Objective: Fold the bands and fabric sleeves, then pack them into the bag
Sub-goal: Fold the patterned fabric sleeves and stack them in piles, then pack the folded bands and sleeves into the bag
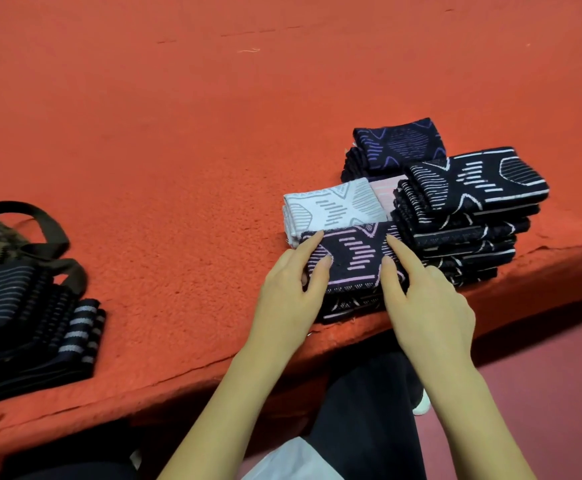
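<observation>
We are handling a folded navy-and-pink knit sleeve (352, 258), which we are judging to be light, soft and springy. It is likely to spring open unless held across its fold, so we are taking it by its two short edges. It is lying directly under our fingers, atop a small stack on the red tabletop (178, 150). Our left hand (289, 292) is pinching the left edge, thumb on top and fingers (314, 242) wrapping the corner. Our right hand (428, 299) is pressing thumb and forefinger flat on top, the rest bending down the right edge; whether they are hooking underneath, we cannot tell. The bag (23, 206) is sitting well left of the fingers, and a taller black-and-white stack (473, 202) just right of them.
</observation>
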`<state>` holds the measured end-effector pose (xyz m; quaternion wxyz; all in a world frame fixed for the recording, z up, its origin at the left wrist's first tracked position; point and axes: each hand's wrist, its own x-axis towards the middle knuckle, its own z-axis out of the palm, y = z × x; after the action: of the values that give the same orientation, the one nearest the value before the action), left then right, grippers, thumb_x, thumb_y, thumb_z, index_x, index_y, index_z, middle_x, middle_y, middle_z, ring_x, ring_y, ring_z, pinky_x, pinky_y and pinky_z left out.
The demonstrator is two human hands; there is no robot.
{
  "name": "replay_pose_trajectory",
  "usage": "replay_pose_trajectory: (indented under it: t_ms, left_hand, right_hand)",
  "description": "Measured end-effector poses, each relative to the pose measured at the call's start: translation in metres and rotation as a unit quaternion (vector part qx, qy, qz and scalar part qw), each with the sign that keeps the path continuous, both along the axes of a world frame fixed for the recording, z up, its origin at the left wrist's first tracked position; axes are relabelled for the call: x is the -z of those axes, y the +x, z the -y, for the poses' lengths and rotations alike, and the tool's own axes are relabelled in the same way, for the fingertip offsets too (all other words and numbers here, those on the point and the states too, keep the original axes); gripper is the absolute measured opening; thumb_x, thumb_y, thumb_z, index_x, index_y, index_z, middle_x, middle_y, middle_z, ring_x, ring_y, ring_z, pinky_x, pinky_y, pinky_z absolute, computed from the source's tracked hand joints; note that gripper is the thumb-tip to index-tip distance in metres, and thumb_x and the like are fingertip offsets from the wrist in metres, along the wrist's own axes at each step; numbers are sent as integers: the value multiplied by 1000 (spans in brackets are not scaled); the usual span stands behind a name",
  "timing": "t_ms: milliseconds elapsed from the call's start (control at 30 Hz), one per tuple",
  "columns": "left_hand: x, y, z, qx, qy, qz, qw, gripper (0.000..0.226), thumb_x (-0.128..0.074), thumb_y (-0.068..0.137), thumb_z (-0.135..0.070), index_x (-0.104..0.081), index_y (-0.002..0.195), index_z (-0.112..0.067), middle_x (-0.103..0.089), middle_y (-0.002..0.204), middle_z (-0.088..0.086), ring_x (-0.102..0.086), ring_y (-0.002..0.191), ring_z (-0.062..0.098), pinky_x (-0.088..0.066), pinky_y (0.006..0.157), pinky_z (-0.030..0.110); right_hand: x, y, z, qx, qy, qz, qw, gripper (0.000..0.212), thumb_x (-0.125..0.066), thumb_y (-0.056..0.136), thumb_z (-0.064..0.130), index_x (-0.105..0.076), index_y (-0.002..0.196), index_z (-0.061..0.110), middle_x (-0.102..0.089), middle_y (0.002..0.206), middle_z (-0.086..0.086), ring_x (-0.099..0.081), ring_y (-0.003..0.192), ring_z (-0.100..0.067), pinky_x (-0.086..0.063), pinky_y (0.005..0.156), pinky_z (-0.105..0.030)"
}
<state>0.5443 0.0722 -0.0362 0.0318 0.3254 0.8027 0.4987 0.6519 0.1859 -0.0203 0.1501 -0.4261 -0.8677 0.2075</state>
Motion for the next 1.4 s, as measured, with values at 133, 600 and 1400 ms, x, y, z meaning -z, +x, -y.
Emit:
replay_pose_trajectory:
  t_ms: [133, 600, 1400]
  left_hand:
    - [8, 4, 0, -22, -9, 11, 1000, 42, -50, 91, -44, -53, 132, -34, -51, 81, -11, -48, 72, 2, -40, 70, 19]
    - [13, 7, 1, -72, -19, 30, 997, 44, -47, 81, -57, -61, 121, -42, -42, 70, -8, -47, 68, 6, -40, 64, 26]
    - [-60, -34, 89, -38, -165, -197, 966, 34, -45, 97, -35, -54, 129, -28, -60, 97, -1, -57, 100, 21, -41, 84, 34]
  right_hand:
    - [1, -1, -2, -11, -11, 6, 1000, 42, -25, 94, 56, -28, 136, 58, -61, 98, 2, -60, 92, -29, -39, 72, -35]
    - [-4, 1, -4, -24, -44, -4, 999, 40, -29, 94, 57, -33, 134, 57, -66, 94, 3, -60, 94, -29, -40, 77, -37]
    - [-49, -51, 73, -202, 136, -95, 965, 33, -45, 95, 37, -56, 126, 30, -71, 88, -9, -63, 90, -35, -44, 75, -39]
